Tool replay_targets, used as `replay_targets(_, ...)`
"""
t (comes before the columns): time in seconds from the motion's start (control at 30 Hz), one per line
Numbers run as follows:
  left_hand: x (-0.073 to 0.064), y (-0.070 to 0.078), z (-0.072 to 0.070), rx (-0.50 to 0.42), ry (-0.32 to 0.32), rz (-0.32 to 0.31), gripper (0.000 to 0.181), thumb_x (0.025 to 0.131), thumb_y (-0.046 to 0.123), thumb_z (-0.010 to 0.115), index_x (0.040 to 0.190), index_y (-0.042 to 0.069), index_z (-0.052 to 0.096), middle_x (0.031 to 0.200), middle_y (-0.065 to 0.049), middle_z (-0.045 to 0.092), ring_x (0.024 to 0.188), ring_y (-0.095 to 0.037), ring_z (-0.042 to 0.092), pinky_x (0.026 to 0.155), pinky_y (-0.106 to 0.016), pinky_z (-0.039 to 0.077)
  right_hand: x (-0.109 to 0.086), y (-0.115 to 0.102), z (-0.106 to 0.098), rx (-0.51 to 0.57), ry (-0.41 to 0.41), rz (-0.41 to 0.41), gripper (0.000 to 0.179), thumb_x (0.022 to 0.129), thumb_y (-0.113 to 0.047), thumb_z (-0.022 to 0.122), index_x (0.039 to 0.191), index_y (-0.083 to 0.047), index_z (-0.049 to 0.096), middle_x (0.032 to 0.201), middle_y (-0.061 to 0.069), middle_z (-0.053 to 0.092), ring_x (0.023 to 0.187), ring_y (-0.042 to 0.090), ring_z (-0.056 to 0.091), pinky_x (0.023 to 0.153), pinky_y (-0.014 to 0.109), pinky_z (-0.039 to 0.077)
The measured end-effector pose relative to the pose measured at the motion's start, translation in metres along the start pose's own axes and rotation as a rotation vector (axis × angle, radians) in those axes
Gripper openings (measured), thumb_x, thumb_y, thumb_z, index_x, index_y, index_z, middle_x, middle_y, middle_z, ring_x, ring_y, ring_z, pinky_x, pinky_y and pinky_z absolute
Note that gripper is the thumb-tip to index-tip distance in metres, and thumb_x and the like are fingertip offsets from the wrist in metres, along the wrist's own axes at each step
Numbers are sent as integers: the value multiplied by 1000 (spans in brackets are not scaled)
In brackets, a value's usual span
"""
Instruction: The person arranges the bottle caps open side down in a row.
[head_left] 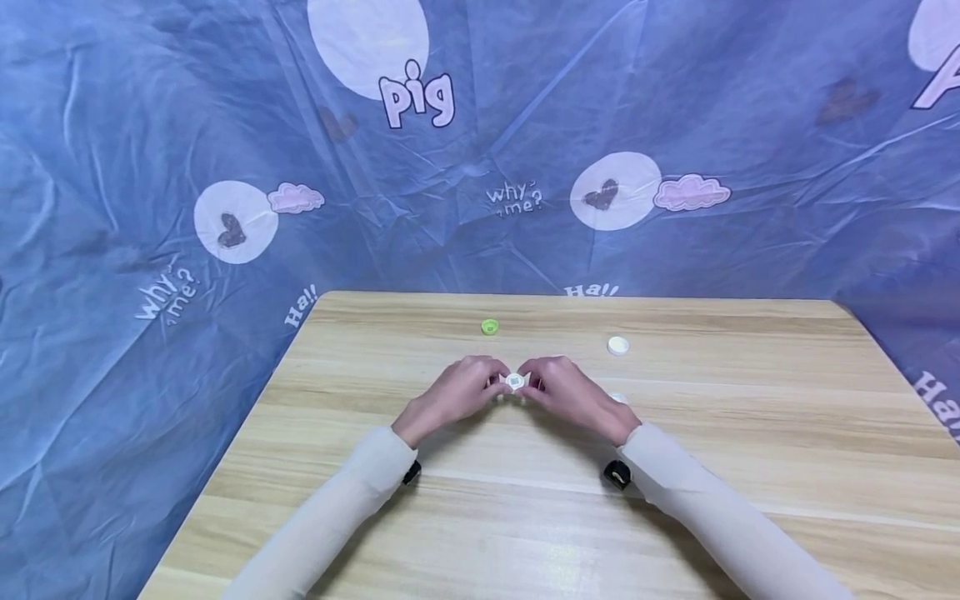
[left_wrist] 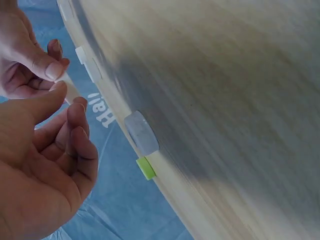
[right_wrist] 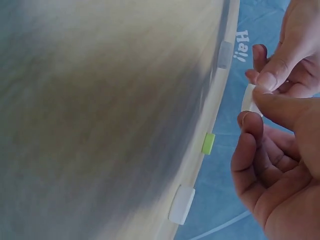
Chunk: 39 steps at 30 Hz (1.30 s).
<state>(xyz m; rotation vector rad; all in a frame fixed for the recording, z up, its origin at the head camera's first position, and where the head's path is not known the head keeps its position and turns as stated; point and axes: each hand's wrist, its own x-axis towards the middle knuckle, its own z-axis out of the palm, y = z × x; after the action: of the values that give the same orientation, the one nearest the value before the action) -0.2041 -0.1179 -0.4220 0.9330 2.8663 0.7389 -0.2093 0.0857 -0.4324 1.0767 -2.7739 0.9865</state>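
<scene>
Both hands meet over the middle of the table, around a small white round cap with a greyish mark at its centre. My left hand pinches its left side between thumb and fingertips. From the right, my right hand pinches the opposite side. Edge-on in the left wrist view, the cap shows between the thumbs and fingers. The right wrist view also has the cap in both hands' fingertips, held above the tabletop.
A lime-green cap lies beyond the hands, with a white cap to its right. Another white piece is partly hidden behind the right wrist. A translucent round piece stands on the wooden table. Blue printed cloth hangs behind.
</scene>
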Motion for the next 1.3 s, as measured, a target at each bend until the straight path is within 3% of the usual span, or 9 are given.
replay_targets(0.3, 5, 1, 5, 101, -45, 14, 15, 92, 20, 64, 101, 10, 71, 87, 4, 64, 68, -6, 52, 61, -21, 44, 1, 1, 5, -42, -16, -6, 20, 84, -13, 73, 100, -2, 68, 70, -6, 63, 59, 0, 55, 58, 18, 48)
replay_targets(0.63, 10, 5, 11, 144, -89, -19, 14, 91, 22, 65, 98, 12, 72, 83, 5, 63, 67, -7, 53, 58, -22, 44, -1, 4, 8, -56, -30, -19, 17, 84, -15, 73, 95, -3, 69, 77, -3, 66, 62, 1, 56, 60, 18, 48)
replay_targets(1.03, 13, 3, 16, 147, -109, -4, 10, 90, 22, 66, 84, 14, 69, 71, 6, 55, 60, -7, 49, 51, -21, 39, 0, 5, 10, -100, -46, -15, 18, 83, -15, 73, 95, -3, 69, 74, -3, 65, 64, 4, 58, 63, 20, 50)
replay_targets(1.3, 12, 2, 18, 157, -101, -15, 11, 90, 23, 66, 87, 13, 70, 73, 6, 57, 61, -7, 50, 52, -21, 40, 0, 6, 11, -92, -44, -3, 17, 83, -14, 74, 94, -2, 68, 73, -2, 66, 64, 4, 58, 61, 21, 49)
